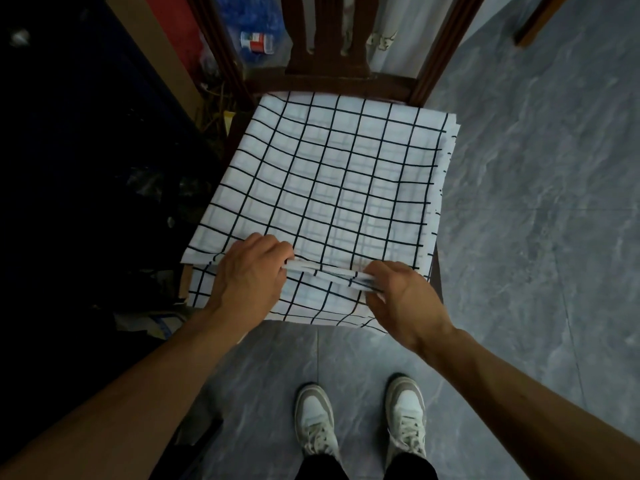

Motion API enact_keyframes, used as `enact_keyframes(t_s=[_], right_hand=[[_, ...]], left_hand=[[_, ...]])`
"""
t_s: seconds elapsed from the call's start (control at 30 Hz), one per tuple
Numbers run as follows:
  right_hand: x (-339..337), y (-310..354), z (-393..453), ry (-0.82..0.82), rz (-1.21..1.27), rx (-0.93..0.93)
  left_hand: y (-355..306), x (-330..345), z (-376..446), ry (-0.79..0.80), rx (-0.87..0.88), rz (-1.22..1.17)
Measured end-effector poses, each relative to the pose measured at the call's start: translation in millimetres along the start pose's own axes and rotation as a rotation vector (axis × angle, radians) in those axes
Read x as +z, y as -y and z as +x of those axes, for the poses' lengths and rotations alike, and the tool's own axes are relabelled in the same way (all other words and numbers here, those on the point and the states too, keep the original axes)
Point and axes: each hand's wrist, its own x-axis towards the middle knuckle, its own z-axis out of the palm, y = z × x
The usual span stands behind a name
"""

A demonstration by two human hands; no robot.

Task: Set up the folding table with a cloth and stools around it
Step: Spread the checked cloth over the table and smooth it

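1. Left hand [251, 271] pinches the near folded edge of the checked cloth [329, 181], fingers curled over the top layers. If its grip takes fewer layers than the other hand's, the lower folds will likely slide free and the bundle will open lopsided as it comes up.

2. Dark clutter [104, 168] sits just beside the chair's left edge, and the cloth's near left corner overhangs towards it. A corner left dangling could drag through that or snag on it.

3. The cloth itself lies folded flat on the seat of a dark wooden chair [332, 74], covering nearly all of it, with one loose layer hanging over the front edge. Lifted by the near edge alone, the far part may trail, catch on the chair back, or drop onto the floor.

4. Right hand [401, 296] also grips the near edge, several thin layers bunched between thumb and fingers. The layers look fanned there, so some may slip out.

5. The grey tiled floor [536, 237] lies right of the chair; any fabric that falls gets dirtied. No folding surface or stools show here, so the cloth has to be carried, which adds risk of it unfolding and being trodden on by the white shoes [360, 420].
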Motion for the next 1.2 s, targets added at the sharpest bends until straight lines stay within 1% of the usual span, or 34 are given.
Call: enact_keyframes(t_s=[0.07,0.2,0.27,0.33,0.4,0.47,0.63,0.73,0.8,0.87,0.93,1.07,1.2], right_hand=[[-8,2,-2,0.012,-0.053,-0.009],[-41,12,-2,-0.094,-0.103,-0.026],[-69,17,-2,-0.098,-0.126,-0.028],[-102,21,-6,-0.055,-0.141,-0.030],[-138,25,-9,-0.054,-0.150,-0.038],[-181,29,-14,-0.060,-0.163,-0.022],[-306,36,-45,-0.090,-0.165,-0.024],[-371,40,-80,-0.127,-0.200,-0.042],[-409,44,-101,-0.148,-0.243,-0.042],[-446,48,-127,-0.180,-0.276,-0.027],[-479,52,-152,-0.232,-0.299,-0.021],[-530,56,-203,-0.360,-0.350,0.015],[-562,58,-252,-0.479,-0.413,0.123]], left_hand=[[-9,-11,5,0.011,0.003,-0.011],[-30,-46,18,0.037,-0.024,-0.051],[-44,-73,27,0.045,0.000,-0.035],[-62,-104,38,0.054,0.042,-0.004],[-79,-134,50,0.057,0.059,0.043],[-95,-165,59,0.065,0.042,0.104],[-155,-256,77,-0.004,-0.028,0.185],[-203,-307,82,-0.062,0.049,0.211],[-235,-338,89,-0.087,0.098,0.289],[-270,-368,98,-0.049,0.094,0.315],[-304,-396,107,-0.066,0.115,0.338],[-357,-435,124,-0.169,0.183,0.370],[-392,-457,148,-0.181,0.352,0.396]])
